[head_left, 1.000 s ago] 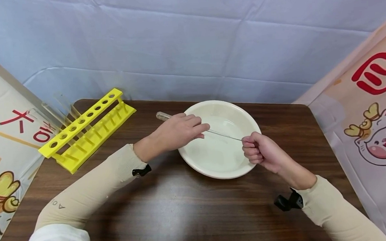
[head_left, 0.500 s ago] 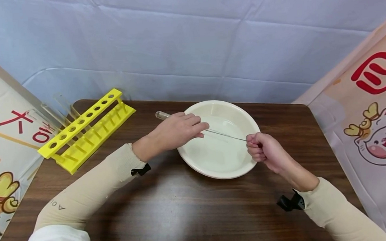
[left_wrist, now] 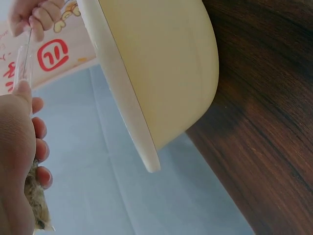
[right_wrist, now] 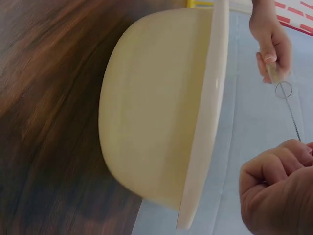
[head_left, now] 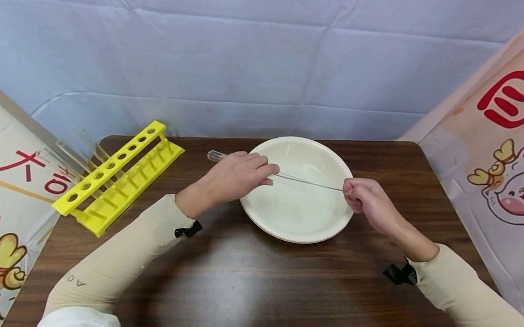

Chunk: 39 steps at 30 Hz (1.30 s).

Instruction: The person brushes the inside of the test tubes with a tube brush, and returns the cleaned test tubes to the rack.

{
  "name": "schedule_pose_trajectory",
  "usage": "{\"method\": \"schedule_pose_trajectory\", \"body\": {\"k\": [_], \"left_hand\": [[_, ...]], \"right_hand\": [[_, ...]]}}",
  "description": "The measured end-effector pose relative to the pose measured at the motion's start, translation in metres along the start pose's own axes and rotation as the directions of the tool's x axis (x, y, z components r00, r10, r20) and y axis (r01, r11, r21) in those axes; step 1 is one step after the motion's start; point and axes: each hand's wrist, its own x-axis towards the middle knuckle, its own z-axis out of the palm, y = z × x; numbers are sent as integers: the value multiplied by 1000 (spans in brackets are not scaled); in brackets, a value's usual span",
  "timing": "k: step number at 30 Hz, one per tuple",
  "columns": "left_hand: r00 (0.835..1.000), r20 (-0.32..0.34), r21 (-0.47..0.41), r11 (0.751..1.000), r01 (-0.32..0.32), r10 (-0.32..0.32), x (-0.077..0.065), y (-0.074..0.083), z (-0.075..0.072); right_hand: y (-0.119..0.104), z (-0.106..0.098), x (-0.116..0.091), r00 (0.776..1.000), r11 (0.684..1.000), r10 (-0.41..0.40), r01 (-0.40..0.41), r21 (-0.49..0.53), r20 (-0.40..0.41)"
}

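My left hand [head_left: 240, 176] grips a clear glass test tube [head_left: 216, 156], held slantwise above the left rim of a white basin [head_left: 302, 238]. The tube's rounded end sticks out left of the hand, and its mouth points right over the basin. In the left wrist view, brownish bristles [left_wrist: 37, 198] of a test tube brush fill the tube's lower part. The brush's thin twisted wire [head_left: 322, 185] runs out of the mouth. My right hand [head_left: 371, 202] pinches the wire's far end with curled fingers, at the basin's right rim. The fingers hide the tube's middle.
A yellow test tube rack [head_left: 116, 160] stands on the left of the brown wooden table [head_left: 232, 282], with clear test tubes [head_left: 74, 154] in its left holes. Shallow clear water appears to lie in the basin. A pale cloth backdrop [head_left: 240, 62] closes off the back.
My right hand has moved right with the wire, and more of the wire shows between the hands. The left hand with the test tube has shifted slightly left.
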Motion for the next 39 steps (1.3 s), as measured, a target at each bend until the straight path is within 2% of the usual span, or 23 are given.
{"method": "schedule_pose_trajectory", "body": {"k": [7, 9, 11, 14, 19, 25, 28, 32, 36, 39], "left_hand": [[1000, -13, -18, 1000, 14, -15, -3, -3, -3], [1000, -2, -18, 1000, 20, -20, -4, -4, -3], [1000, 9, -17, 999, 30, -30, -5, -5, -3], [999, 22, -13, 999, 44, -44, -8, -6, -4], [998, 34, -6, 998, 57, -57, -10, -8, -5], [997, 30, 8, 998, 66, -67, -13, -10, -6], [997, 24, 11, 997, 70, -70, -15, -11, -6], [996, 36, 13, 997, 81, -81, -18, -13, -7], [995, 49, 19, 996, 91, -92, -21, -15, -8], [993, 56, 20, 995, 100, -101, -22, -16, -10]], "right_hand": [[4, -5, -3, 990, 977, -137, 127, -171, -45], [7, -6, -5, 982, 961, -180, 161, -226, -65], [10, -8, -6, 968, 931, -238, 203, -302, -82], [18, -14, -8, 933, 857, -352, 288, -427, -78], [28, -24, -9, 857, 718, -515, 425, -551, -9], [28, -32, -5, 724, 496, -684, 553, -669, 91], [24, -33, -5, 665, 390, -736, 567, -726, 125], [19, -33, -5, 612, 267, -774, 543, -796, 158], [15, -33, -6, 569, 178, -800, 528, -830, 191], [15, -34, -7, 535, 131, -819, 526, -840, 208]]}}
